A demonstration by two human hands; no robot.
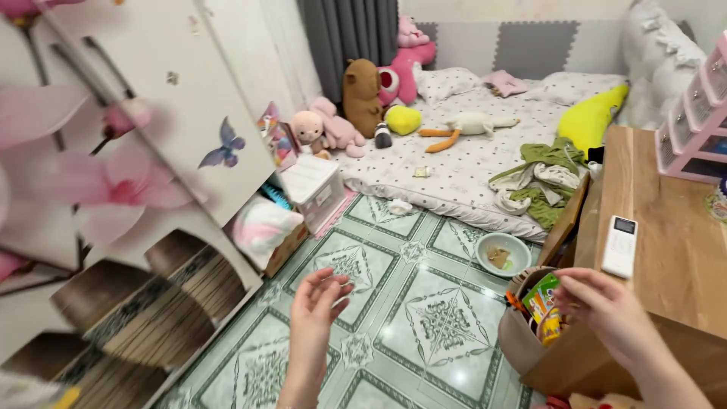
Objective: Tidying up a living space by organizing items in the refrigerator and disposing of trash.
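Hands number two. At seven o'clock the left hand [319, 299] hovers over the green tiled floor [424, 318], its grip wide and holding nothing. At five o'clock the right hand [606, 310] has its fingers pinched on one green snack packet [542, 294], which sticks up from a brown basket [521, 333] against the wooden table [666, 250]. One white remote [620, 246] lies on the table at three o'clock. One bowl [503, 254] sits on the floor between hands and bed [469, 163].
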